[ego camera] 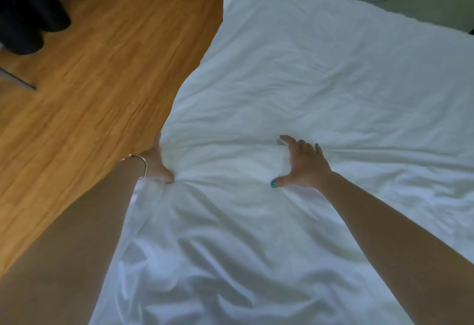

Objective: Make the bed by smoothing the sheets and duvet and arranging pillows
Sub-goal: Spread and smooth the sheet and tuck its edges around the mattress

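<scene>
Centrally, the white duvet (295, 99) covers the bed, creased and bunched near its left edge. Your left hand (157, 164) is at that edge with fabric gathered at the thumb; the fingers are hidden, so whether it pinches cannot be told. Your right hand (301, 162) lies flat on the cover, fingers spread apart, holding nothing. To smooth well, anchor the edge with the left and sweep the right palm outward along the creases toward the far corner. Beyond the bed lie the wooden floor (102, 73) and dark cylindrical bins (30, 9).
</scene>
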`<state>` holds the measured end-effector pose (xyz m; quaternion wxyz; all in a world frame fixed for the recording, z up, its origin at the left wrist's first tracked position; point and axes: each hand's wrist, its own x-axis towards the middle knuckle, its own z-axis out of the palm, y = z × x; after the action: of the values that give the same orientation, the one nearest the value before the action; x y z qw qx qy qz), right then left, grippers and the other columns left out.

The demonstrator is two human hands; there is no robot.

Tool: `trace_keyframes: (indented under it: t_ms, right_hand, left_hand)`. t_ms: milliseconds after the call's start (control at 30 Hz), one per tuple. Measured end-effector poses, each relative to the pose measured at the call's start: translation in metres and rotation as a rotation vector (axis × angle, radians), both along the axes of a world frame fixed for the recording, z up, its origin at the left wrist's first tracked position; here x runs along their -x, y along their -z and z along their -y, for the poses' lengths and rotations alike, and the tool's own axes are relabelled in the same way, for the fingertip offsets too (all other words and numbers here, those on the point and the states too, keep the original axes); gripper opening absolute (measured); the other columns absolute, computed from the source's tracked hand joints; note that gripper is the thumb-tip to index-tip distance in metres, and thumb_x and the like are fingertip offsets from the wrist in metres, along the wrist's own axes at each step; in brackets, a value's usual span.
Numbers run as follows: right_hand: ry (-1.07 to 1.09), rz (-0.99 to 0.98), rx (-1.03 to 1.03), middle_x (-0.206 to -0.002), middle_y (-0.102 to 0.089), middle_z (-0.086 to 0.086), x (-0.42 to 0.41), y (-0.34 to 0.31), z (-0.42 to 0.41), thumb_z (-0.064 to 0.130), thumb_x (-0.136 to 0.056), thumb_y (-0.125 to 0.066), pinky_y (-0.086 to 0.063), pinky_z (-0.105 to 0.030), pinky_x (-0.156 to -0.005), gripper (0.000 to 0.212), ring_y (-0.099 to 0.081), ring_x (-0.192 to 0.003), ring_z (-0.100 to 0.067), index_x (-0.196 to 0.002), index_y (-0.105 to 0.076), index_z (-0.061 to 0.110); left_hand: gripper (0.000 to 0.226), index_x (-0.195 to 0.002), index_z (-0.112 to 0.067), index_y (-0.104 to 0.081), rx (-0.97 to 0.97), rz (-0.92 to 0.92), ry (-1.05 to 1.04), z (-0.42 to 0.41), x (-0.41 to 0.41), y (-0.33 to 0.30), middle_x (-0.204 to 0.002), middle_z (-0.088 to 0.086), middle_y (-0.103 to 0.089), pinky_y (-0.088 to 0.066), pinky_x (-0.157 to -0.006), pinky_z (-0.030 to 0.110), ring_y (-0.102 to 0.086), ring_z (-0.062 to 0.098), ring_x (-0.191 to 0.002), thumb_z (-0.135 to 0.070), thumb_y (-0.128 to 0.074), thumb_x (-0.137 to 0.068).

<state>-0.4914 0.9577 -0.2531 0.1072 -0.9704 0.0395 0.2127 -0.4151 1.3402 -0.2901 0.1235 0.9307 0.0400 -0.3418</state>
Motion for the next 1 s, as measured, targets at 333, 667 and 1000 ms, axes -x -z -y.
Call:
trace_keyframes:
  t_ms: [333,667,1000]
  right_hand:
    - [0.066,0.222,0.140,-0.129,-0.047,-0.006,-0.064,-0.058,0.015,0.055,-0.071,-0.075,-0.033,-0.042,-0.099,0.101,-0.048,-0.121,-0.031,-0.149,-0.012,0.042]
    - [0.067,-0.045,0.034,-0.159,0.024,0.016,-0.035,0.050,-0.014,0.091,-0.071,-0.029,0.009,-0.067,-0.111,0.089,0.024,-0.146,-0.034,-0.138,0.023,0.063]
    - [0.063,-0.146,0.071,-0.150,0.041,0.017,-0.057,0.070,-0.007,0.091,-0.069,-0.033,0.016,-0.068,-0.107,0.096,0.038,-0.139,-0.033,-0.132,0.033,0.062]
  left_hand:
    - [0.094,-0.146,-0.037,-0.022,-0.047,0.197,0.183,0.034,-0.106,-0.086,-0.134,0.004,-0.049,-0.048,-0.091,0.045,-0.052,0.033,-0.116,-0.022,-0.074,-0.069]
    - [0.062,-0.145,-0.055,-0.005,0.092,0.469,0.631,0.124,-0.025,-0.003,-0.162,-0.006,0.004,0.000,-0.108,0.072,0.010,0.028,-0.148,-0.066,-0.031,-0.090]
    - [0.079,-0.137,-0.058,0.027,-0.092,0.427,0.352,0.143,-0.017,0.038,-0.155,0.000,0.034,0.000,-0.106,0.073,0.031,0.033,-0.141,-0.090,-0.002,-0.070]
